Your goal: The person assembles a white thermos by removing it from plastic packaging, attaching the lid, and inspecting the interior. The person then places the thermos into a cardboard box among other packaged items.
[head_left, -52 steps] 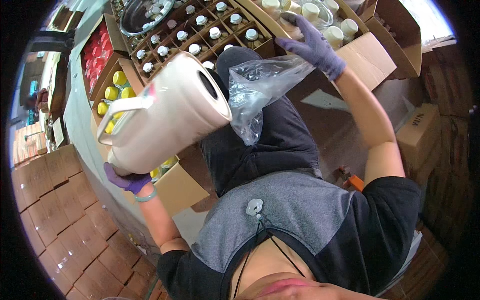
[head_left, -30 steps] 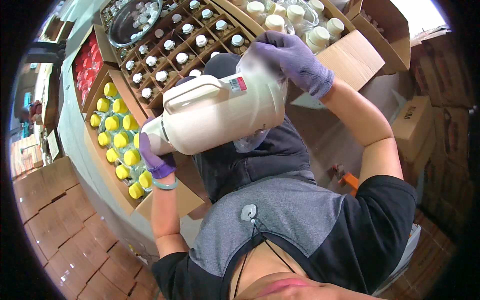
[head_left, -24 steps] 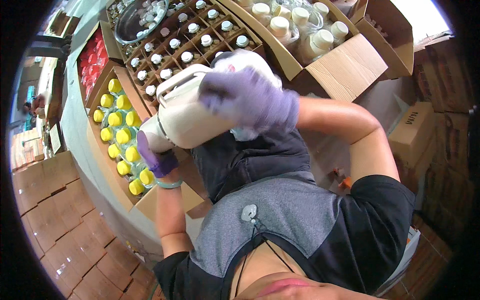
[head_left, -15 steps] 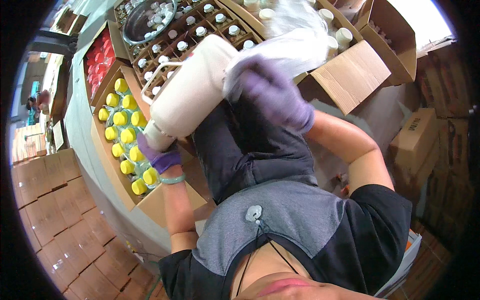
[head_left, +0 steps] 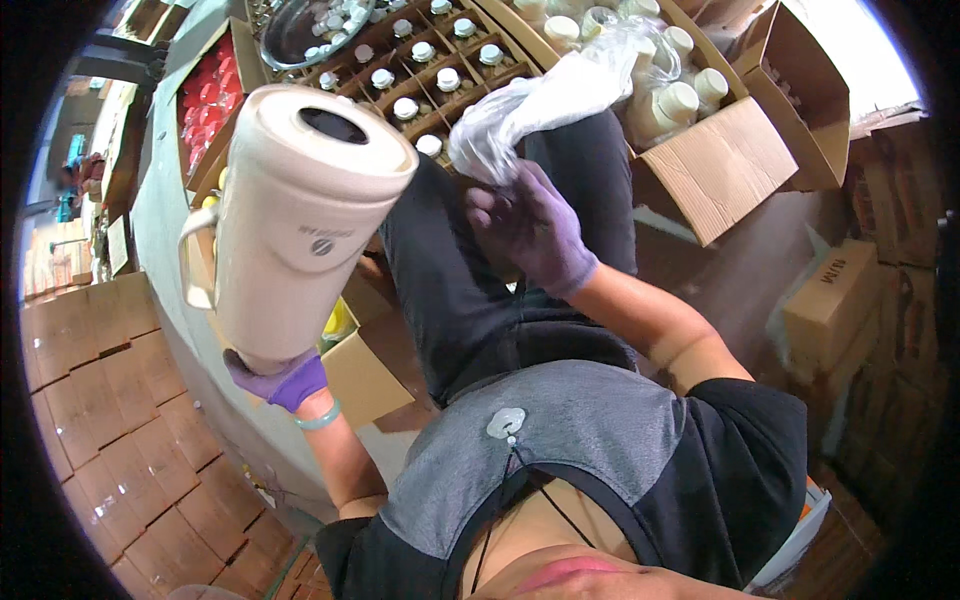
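Note:
A large beige insulated jug point(head_left: 295, 230) with a side handle stands tilted at the left, its wide end up and showing a dark round recess. My left hand point(head_left: 280, 380), in a purple glove, is closed around its narrower lower end. Over my lap, my gloved right hand point(head_left: 535, 225) has its fingers closed on the gathered end of a thin, clear plastic bag point(head_left: 545, 105). The bag stretches from there across my knee toward a carton. Jug and bag are apart from each other.
Behind my knees stands a divided carton of white-capped bottles point(head_left: 447, 80), with a metal bowl of caps point(head_left: 310, 30) on it. Red-capped goods point(head_left: 210, 100) lie left; cream-capped bottles point(head_left: 675, 105) fill the right carton, its flap point(head_left: 720, 170) sticking out. Stacked boxes point(head_left: 120, 400) are lower left.
The jug has swung left and nearer, its wide end turning up toward me. My right hand has come away from its wide end and moved lower, with the plastic bag trailing.

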`<act>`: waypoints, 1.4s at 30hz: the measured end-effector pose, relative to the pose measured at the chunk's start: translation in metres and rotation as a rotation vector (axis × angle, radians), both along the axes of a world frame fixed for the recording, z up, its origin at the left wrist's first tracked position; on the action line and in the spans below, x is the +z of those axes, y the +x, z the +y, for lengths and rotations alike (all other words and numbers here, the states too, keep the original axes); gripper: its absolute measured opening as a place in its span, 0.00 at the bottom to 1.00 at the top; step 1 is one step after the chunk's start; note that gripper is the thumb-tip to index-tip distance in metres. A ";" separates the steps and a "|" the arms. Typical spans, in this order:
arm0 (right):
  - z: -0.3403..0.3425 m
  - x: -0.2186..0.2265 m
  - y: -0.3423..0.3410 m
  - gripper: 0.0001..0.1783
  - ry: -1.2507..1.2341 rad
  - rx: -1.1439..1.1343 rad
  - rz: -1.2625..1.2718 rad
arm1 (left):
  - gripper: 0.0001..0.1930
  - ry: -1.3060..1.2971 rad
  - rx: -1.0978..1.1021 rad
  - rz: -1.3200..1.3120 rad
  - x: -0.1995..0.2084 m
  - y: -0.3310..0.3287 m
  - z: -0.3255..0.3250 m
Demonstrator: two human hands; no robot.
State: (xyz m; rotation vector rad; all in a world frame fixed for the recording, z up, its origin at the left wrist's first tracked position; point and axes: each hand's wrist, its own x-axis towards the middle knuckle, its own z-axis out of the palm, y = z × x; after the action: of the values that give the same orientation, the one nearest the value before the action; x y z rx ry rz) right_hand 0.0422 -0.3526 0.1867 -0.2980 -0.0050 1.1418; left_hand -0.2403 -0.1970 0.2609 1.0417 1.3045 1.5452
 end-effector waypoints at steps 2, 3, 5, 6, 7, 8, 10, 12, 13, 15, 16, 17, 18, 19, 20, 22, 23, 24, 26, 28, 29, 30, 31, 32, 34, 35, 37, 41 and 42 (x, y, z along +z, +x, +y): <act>-0.041 0.012 -0.008 0.11 -0.245 -0.032 0.040 | 0.33 0.177 -0.110 0.227 -0.052 -0.022 0.010; -0.057 0.010 -0.010 0.13 -0.257 -0.032 -0.004 | 0.35 0.225 -0.157 0.232 -0.063 -0.015 0.014; -0.087 -0.002 -0.013 0.15 -0.285 -0.040 -0.097 | 0.39 0.017 -0.362 -0.098 -0.083 0.011 0.013; -0.097 -0.006 -0.013 0.18 -0.248 -0.058 -0.055 | 0.42 -0.180 -0.480 -0.344 -0.078 0.031 0.006; -0.104 -0.012 -0.014 0.19 -0.310 -0.035 -0.103 | 0.39 -0.541 -0.569 -0.738 -0.051 0.059 -0.009; -0.111 -0.017 -0.015 0.19 -0.366 -0.021 -0.148 | 0.35 -0.372 -0.580 -0.484 -0.071 0.068 -0.016; -0.112 0.018 -0.021 0.11 -0.497 -0.041 -0.172 | 0.34 -0.344 -0.606 -0.356 -0.076 0.082 -0.027; -0.121 -0.008 -0.024 0.13 -0.526 -0.027 -0.561 | 0.34 -0.523 -0.639 -0.490 -0.058 0.088 -0.035; -0.126 -0.021 -0.026 0.13 -0.542 -0.016 -0.754 | 0.34 -0.430 -0.613 -0.344 -0.066 0.084 -0.035; -0.121 -0.016 -0.026 0.15 -0.542 0.032 -0.773 | 0.34 -0.424 -0.610 -0.345 -0.063 0.085 -0.039; -0.120 -0.019 -0.026 0.15 -0.540 0.070 -0.796 | 0.34 -0.529 -0.624 -0.486 -0.058 0.082 -0.040; -0.117 -0.024 -0.028 0.16 -0.530 0.114 -0.822 | 0.35 -0.505 -0.681 -0.485 -0.050 0.085 -0.045; -0.115 -0.032 -0.033 0.17 -0.524 0.094 -0.921 | 0.35 -0.483 -0.741 -0.486 -0.044 0.089 -0.049; -0.112 -0.041 -0.037 0.17 -0.523 0.015 -1.083 | 0.36 -0.461 -0.802 -0.486 -0.042 0.091 -0.052; -0.110 -0.051 -0.041 0.18 -0.518 -0.061 -1.242 | 0.37 -0.407 -0.806 -0.391 -0.047 0.092 -0.051; -0.112 -0.072 -0.050 0.19 -0.515 -0.205 -1.389 | 0.37 -0.363 -0.860 -0.319 -0.062 0.089 -0.041; -0.115 -0.065 -0.048 0.19 -0.515 -0.079 -1.293 | 0.36 -0.371 -0.908 -0.342 -0.072 0.083 -0.034; -0.121 -0.045 -0.042 0.19 -0.511 0.047 -1.196 | 0.34 -0.385 -0.873 -0.357 -0.080 0.077 -0.029; -0.135 -0.013 -0.028 0.20 -0.487 0.291 -1.212 | 0.35 -0.170 -0.669 0.031 -0.115 0.060 -0.020; -0.151 0.019 -0.007 0.21 -0.444 0.558 -1.422 | 0.35 -0.105 -0.566 0.149 -0.132 0.053 -0.010; -0.152 0.055 0.020 0.24 -0.344 0.754 -1.405 | 0.35 -0.145 -0.568 0.073 -0.137 0.052 -0.006; -0.155 0.071 0.042 0.21 -0.300 0.669 -1.582 | 0.35 -0.213 -0.615 -0.033 -0.133 0.054 -0.005; -0.154 0.084 0.062 0.18 -0.350 0.587 -1.463 | 0.35 -0.284 -0.647 -0.136 -0.129 0.054 -0.005; -0.155 0.107 0.073 0.15 -0.619 0.571 -1.080 | 0.35 -0.388 -0.722 -0.277 -0.116 0.058 -0.006; -0.144 0.115 0.092 0.19 -0.839 0.145 -1.117 | 0.34 -0.386 -0.773 -0.300 -0.117 0.055 -0.007; -0.136 0.091 0.105 0.23 -0.996 0.066 -1.280 | 0.35 -0.280 -0.757 -0.179 -0.133 0.049 -0.005; -0.126 0.060 0.118 0.27 -1.152 0.321 -1.303 | 0.35 -0.252 -0.724 -0.157 -0.134 0.055 -0.004; -0.114 0.021 0.112 0.23 -1.053 0.462 -1.140 | 0.35 -0.332 -0.682 -0.268 -0.121 0.064 -0.012; -0.115 0.016 0.114 0.21 -0.982 0.410 -1.135 | 0.35 -0.288 -0.676 -0.230 -0.126 0.061 -0.009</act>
State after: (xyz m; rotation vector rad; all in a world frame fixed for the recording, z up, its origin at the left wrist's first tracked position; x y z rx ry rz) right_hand 0.1561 -0.4679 0.2022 -1.8554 -0.5353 1.1646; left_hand -0.1797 -0.2061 0.1344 0.9517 0.8545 0.9020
